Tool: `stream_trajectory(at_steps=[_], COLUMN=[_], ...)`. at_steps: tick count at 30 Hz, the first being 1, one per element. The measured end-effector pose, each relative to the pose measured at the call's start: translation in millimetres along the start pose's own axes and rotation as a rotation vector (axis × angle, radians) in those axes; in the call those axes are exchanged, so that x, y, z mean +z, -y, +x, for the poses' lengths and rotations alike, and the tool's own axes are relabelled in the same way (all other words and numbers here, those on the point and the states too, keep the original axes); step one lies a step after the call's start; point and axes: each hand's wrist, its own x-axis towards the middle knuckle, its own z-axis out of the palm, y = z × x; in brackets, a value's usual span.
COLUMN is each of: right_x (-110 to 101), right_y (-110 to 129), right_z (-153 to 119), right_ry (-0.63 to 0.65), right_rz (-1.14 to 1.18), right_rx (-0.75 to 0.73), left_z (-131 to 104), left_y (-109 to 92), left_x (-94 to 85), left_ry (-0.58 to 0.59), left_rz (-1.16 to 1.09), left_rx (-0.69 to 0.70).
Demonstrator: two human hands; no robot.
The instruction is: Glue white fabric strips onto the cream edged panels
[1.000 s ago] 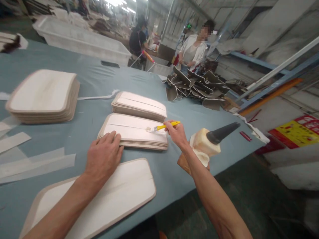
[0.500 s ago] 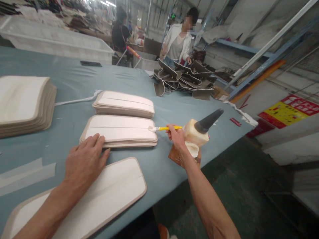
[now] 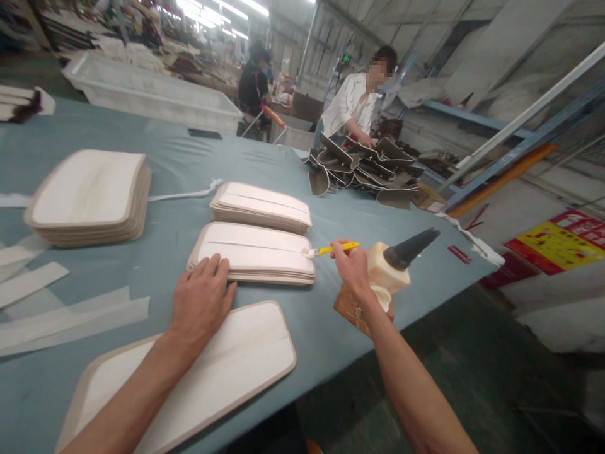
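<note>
My right hand (image 3: 350, 265) is closed around a paintbrush (image 3: 344, 248) with a yellow handle. Its bristles touch the right end of the top panel on a stack of white panels with beige edges (image 3: 259, 246), where a creamy smear shows. My left hand (image 3: 204, 296) lies with fingers stretched out on the near left edge of this stack. Beneath my left forearm is a single larger panel (image 3: 255, 347) of the same look. Just right of my right hand stands a yellowish-white container (image 3: 382, 268) with a black cone (image 3: 412, 248) on top.
Behind lies a similar stack (image 3: 262, 205), with a taller one (image 3: 89, 189) to the left. White strips (image 3: 75, 321) lie at the left. Dark grey pieces (image 3: 363, 167) are heaped at the far edge, near a person in a white jacket (image 3: 352, 104). A white tub (image 3: 155, 94) stands behind.
The view has shifted left, so the table's things appear further right. The brush stays at the panel's right end and my left hand stays on the stack. The person behind leans towards the heap.
</note>
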Motion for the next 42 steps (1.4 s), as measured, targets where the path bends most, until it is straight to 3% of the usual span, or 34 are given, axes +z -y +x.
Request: stream_trajectory(at_steps=[4,8,14,21,25,28,35,39,42], right_x=[17,55,123,182,205,208,186,176,154], right_y=[50,98,150,184,188,185,163,130,99], right_z=[8,6,-15,-35,-39,-36,-26,-24,-16], right_ry=[0.064,0.181,0.327,0.395,0.397,0.39,0.419,0.392,0.321], right_rz=[-0.354,-0.741,-0.796,-0.698,-0.569,-0.44,0.074,0.077,0.161], right_rx=[-0.205,-0.424,-0.549,-0.628,-0.622,-0.578,-0.298,-0.198,-0.117], left_z=[-2,-4,-5,-6,-6,-7,-7,-6,-5], left_y=[-1,-2,-2,-2,-2,-1,-1,-2,-3], left_x=[0.3,2.7,5.2,7.7,10.3,10.7,7.9,5.3,3.0], left_ry=[-0.004,-0.017,-0.022,0.013,0.02,0.014,0.014,0.018,0.024], left_rz=[-0.045,-0.077,-0.106,-0.125,-0.141,-0.149,-0.149,-0.138,-0.126], left_rx=[-0.013,-0.023,-0.03,-0.05,-0.054,-0.054,-0.052,-0.047,-0.04])
